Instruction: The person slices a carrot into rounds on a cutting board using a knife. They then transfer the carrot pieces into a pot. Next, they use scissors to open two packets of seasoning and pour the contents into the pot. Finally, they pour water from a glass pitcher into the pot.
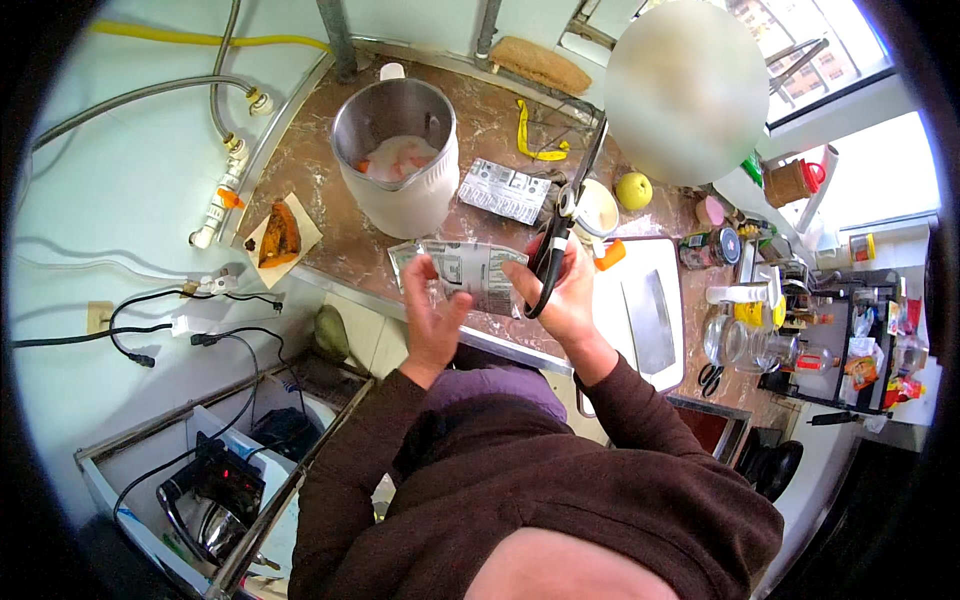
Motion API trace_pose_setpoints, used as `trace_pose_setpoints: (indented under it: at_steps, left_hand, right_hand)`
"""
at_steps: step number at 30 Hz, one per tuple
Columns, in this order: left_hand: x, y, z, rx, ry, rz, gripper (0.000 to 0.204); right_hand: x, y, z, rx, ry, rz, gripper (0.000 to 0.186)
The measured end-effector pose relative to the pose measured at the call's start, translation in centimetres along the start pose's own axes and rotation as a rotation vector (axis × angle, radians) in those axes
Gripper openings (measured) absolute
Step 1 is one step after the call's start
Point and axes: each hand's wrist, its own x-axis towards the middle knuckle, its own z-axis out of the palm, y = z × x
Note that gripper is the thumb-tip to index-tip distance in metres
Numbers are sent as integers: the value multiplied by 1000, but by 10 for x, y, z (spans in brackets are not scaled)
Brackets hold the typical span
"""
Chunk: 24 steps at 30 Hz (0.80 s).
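Note:
My right hand (560, 300) grips black-handled scissors (555, 245), blades pointing up, and its thumb touches a printed pale green-and-silver packet (475, 278). My left hand (435, 315) has its fingers curved and apart at that packet's left end. Beyond them stands a tall white jug with a steel interior (395, 200), holding orange pieces and pale contents. A second printed packet (503, 190) lies beside it. A white cup (600, 212) and orange piece (608, 255) are near my right hand, by a white cutting board (595, 375) bearing a cleaver (650, 320).
Orange-brown peel (277, 240) lies on paper at the counter's left. A yellow strip (535, 150) and fruit (634, 190) are behind. Jars (708, 250) and a bottle rack (840, 345) crowd the right. Hoses (130, 95) and cables (100, 342) run along the left wall.

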Motion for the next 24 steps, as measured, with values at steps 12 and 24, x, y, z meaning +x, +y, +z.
trace_pose_setpoints:
  at_steps: [12,24]
  left_hand:
    - [45,72,-21,-447,-44,-288,13]
    - [71,76,-52,-831,193,-427,26]
  right_hand:
    - [16,-22,9,74,-245,-59,29]
    - [20,-57,-31,-624,-512,-436,57]
